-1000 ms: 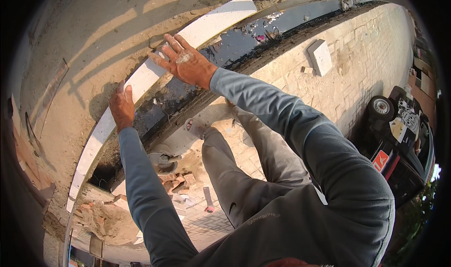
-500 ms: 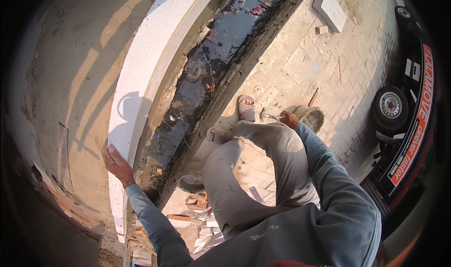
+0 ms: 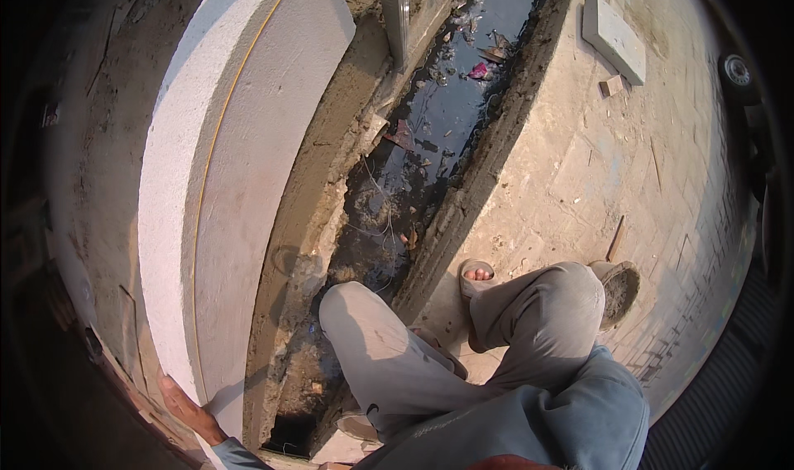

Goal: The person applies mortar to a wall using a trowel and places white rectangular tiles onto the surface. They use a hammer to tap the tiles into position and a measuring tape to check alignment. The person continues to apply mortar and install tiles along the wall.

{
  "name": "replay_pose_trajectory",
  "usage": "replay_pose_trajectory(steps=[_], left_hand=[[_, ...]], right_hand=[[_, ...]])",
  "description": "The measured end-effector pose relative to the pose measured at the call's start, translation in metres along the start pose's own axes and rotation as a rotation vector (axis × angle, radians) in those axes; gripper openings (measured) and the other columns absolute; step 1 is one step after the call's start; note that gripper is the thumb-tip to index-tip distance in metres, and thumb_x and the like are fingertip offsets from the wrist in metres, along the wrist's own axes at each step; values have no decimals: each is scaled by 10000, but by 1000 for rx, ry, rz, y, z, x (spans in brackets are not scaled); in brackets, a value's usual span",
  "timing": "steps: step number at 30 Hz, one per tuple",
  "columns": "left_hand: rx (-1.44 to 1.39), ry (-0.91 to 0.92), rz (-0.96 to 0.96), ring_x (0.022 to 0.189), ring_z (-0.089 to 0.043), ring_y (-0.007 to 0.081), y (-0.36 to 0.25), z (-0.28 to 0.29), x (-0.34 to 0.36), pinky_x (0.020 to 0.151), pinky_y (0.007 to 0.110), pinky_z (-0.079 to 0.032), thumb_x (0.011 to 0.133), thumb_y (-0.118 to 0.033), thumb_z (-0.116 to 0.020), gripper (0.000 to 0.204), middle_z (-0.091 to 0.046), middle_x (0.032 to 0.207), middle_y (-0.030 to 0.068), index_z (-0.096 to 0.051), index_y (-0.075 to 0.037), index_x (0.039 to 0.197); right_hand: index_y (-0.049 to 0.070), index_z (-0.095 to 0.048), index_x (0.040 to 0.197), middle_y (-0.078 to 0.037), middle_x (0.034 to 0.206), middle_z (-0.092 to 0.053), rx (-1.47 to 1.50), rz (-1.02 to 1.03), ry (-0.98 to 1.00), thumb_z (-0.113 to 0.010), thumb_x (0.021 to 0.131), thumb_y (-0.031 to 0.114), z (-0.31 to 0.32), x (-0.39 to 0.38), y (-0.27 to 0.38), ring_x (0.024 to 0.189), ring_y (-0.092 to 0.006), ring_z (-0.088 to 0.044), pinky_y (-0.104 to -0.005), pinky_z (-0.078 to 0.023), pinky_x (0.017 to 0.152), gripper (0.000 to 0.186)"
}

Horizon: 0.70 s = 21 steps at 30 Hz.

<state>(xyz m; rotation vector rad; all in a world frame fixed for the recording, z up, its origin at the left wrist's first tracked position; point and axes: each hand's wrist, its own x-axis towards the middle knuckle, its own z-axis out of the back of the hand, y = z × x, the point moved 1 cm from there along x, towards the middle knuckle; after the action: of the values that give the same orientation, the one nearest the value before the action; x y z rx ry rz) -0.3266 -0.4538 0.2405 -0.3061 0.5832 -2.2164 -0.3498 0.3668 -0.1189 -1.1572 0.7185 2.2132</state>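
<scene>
My left hand (image 3: 192, 408) rests on the near end of a low white block wall (image 3: 248, 147), its fingers stretched over the top edge. It holds nothing. A thin yellow string (image 3: 217, 127) runs lengthwise along the wall's upper edge and passes close to this hand. The wall's side face is pale and smooth, above a strip of rough grey mortar (image 3: 308, 181). My right hand is out of sight; only the right sleeve (image 3: 616, 387) shows, beside my bent right knee.
A drain with dark water (image 3: 426, 131) and litter runs between the wall and the paving. On the paving stand a grey bucket of mortar (image 3: 620, 295), a pale block (image 3: 614, 38) and a small block piece (image 3: 611, 85). A metal post (image 3: 394, 15) rises beside the wall.
My view has shifted closer over the wall, and the yellow string now shows. My left knee has swung over the drain. My right hand, earlier at a hammer-like tool by the bucket, has left view.
</scene>
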Motion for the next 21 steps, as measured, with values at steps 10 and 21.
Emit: replay_pose_trajectory(steps=[10, 21], left_hand=[[-66, 3, -130, 1036, -582, 220, -39, -12, 0, 960, 350, -433, 1084, -408, -430, 508, -653, 1138, 135, -619, 34, 1247], [-126, 8, -247, 938, -564, 215, -47, -13, 2, 901, 327, -440, 1081, -417, -461, 492, -652, 1022, 136, -637, 37, 1156]], right_hand=[[4, -616, 1087, -217, 896, -686, 124, 108, -54, -655, 896, 198, -22, 23, 19, 841, -359, -668, -433, -527, 776, 274], [7, -606, 1039, -219, 893, -670, 362, 311, -119, -669, 881, 204, -27, 47, 61, 835, -366, -651, -440, -514, 764, 261]])
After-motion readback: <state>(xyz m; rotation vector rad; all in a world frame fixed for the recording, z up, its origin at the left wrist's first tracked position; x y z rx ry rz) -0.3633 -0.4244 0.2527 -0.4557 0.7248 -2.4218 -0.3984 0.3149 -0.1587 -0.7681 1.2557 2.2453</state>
